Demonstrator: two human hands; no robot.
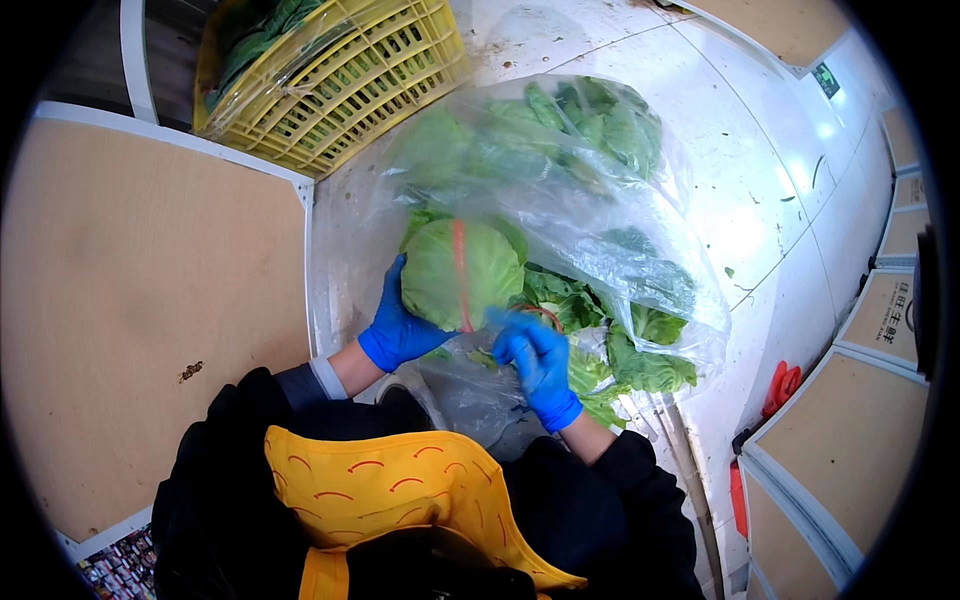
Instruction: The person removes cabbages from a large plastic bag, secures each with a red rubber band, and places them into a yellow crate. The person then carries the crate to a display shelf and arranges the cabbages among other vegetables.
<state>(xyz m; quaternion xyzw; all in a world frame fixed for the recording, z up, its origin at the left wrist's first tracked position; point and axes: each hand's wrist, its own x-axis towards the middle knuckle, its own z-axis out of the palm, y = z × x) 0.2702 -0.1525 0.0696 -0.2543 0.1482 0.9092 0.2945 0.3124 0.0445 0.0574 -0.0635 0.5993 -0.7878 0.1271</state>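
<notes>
My left hand (405, 322), in a blue glove, holds a round green cabbage (431, 274) from its lower left side. A red band (460, 270) runs down the middle of the cabbage. My right hand (532, 360), gloved in blue too, is just below and to the right of the cabbage. Its fingers are bent and partly blurred; whether they grip anything cannot be told. Beyond both hands a large clear plastic bag (615, 210) covers more leafy heads. Loose green leaves (652, 360) lie at its near edge, with a thin red loop (551, 313) among them.
A yellow plastic crate (352, 82) with greens stands tilted at the upper left. Beside me on the left is a wooden panel (157, 315) with a pale metal frame. More panels (840, 435) line the right. Leaf scraps lie on the tiled floor (750, 187).
</notes>
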